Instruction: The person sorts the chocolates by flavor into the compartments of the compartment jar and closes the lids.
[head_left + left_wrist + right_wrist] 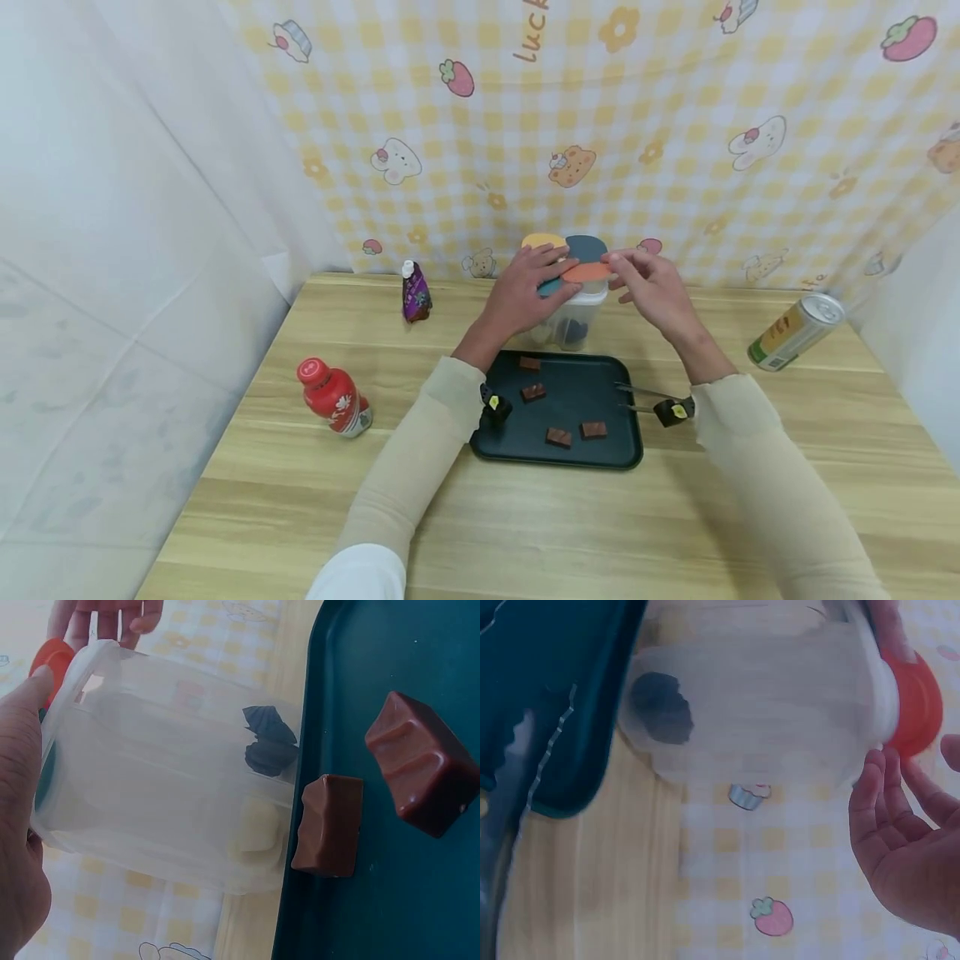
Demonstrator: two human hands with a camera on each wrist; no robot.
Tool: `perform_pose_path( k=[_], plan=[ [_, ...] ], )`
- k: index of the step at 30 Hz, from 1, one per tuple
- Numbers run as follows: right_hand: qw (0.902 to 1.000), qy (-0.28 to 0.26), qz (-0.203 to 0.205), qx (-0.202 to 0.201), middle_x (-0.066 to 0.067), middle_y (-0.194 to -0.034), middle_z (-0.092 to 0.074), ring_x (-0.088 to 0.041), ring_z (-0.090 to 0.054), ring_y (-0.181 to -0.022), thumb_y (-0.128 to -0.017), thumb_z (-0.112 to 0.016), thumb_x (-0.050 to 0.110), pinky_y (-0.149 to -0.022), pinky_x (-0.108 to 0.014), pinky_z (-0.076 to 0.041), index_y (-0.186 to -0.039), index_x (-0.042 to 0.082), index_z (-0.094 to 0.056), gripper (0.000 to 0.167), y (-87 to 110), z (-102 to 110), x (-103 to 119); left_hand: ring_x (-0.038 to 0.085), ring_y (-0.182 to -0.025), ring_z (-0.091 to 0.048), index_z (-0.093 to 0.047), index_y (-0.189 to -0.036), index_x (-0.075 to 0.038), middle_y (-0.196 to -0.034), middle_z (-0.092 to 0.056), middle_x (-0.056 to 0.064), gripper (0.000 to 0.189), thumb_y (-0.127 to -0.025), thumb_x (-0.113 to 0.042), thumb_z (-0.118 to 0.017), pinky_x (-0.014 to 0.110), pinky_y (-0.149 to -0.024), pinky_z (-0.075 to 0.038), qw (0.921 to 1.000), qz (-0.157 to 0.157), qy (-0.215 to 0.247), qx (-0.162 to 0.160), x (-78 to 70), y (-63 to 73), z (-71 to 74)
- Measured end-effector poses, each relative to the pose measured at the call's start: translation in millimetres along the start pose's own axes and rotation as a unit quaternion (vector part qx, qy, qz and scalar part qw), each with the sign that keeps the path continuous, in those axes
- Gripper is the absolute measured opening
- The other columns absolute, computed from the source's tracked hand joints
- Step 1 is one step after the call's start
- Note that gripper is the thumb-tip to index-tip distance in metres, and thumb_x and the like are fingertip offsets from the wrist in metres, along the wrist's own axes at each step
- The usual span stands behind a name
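A clear plastic container [576, 315] with several coloured lids stands behind the dark tray [573, 457]. Dark pieces [270, 741] and pale pieces [259, 829] lie in separate compartments. My left hand [525, 292] rests across the lids, fingers extended, with its thumb by the orange lid [587, 272]. That lid sits tilted beside the yellow lid [543, 240] and the dark blue lid [587, 249]. My right hand [654, 287] has its fingertips at the orange lid's outer edge. In the right wrist view its thumb stands apart from the lid.
On the tray lie several brown chocolate pieces [558, 437]. Metal tongs [637, 408] lean over its right edge. A red bottle [337, 400] and a purple pouch [416, 296] stand left, a can [795, 332] right. A checked curtain [525, 117] hangs behind the table.
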State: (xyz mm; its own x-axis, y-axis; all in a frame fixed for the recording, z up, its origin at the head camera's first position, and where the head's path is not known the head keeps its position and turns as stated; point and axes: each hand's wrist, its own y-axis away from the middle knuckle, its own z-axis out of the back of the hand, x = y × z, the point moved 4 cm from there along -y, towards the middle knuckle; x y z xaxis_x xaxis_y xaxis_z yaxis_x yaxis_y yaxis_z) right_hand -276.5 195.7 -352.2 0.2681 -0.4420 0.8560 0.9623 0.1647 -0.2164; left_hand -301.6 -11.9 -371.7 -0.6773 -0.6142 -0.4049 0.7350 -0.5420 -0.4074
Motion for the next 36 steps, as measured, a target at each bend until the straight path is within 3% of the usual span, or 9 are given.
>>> perform_pose_path(
  k=[10,21,28,36],
  plan=[
    [0.9997,0.021,0.013,-0.007,-0.014,-0.129,-0.064,-0.020,-0.062,-0.099,-0.108,-0.056,0.034,-0.072,-0.023,-0.053,-0.133,0.005,-0.068,0.040,-1.7,-7,-6,0.017,-0.151,-0.030,-0.059,-0.149,-0.018,-0.158,-0.046,0.002,0.063,-0.097,-0.051,-0.069,0.037,-0.125,-0.002,0.9999,-0.004,0.010,-0.002,0.1,-0.7,-0.5],
    [0.9994,0.031,0.017,0.003,-0.015,-0.129,-0.064,-0.029,-0.062,-0.106,-0.109,-0.055,0.032,-0.076,-0.029,-0.051,-0.133,0.005,-0.068,0.039,-1.7,-7,-8,0.019,-0.148,-0.036,-0.066,-0.142,-0.016,-0.153,-0.052,0.004,0.045,-0.105,-0.040,-0.060,0.034,-0.125,-0.007,0.9982,-0.007,0.032,-0.050,0.7,0.3,-4.4],
    [0.9998,0.019,0.012,0.000,-0.016,-0.130,-0.062,-0.030,-0.061,-0.108,-0.108,-0.057,0.030,-0.077,-0.029,-0.050,-0.134,0.004,-0.067,0.038,-1.1,-6,-13,0.017,-0.149,-0.035,-0.066,-0.142,-0.017,-0.154,-0.051,0.002,0.044,-0.105,-0.041,-0.059,0.033,-0.124,-0.005,0.9984,-0.001,0.036,-0.044,-0.9,-1.4,-4.8],
    [0.9998,-0.010,-0.010,0.011,-0.021,-0.132,-0.058,-0.027,-0.060,-0.105,-0.108,-0.057,0.023,-0.081,-0.040,-0.051,-0.135,-0.002,-0.064,0.038,-0.3,-10,-11,0.019,-0.147,-0.037,-0.067,-0.140,-0.016,-0.153,-0.053,0.003,0.042,-0.104,-0.038,-0.062,0.032,-0.124,-0.006,0.9977,0.001,0.045,-0.050,-1.1,-1.0,-3.6]
  ],
)
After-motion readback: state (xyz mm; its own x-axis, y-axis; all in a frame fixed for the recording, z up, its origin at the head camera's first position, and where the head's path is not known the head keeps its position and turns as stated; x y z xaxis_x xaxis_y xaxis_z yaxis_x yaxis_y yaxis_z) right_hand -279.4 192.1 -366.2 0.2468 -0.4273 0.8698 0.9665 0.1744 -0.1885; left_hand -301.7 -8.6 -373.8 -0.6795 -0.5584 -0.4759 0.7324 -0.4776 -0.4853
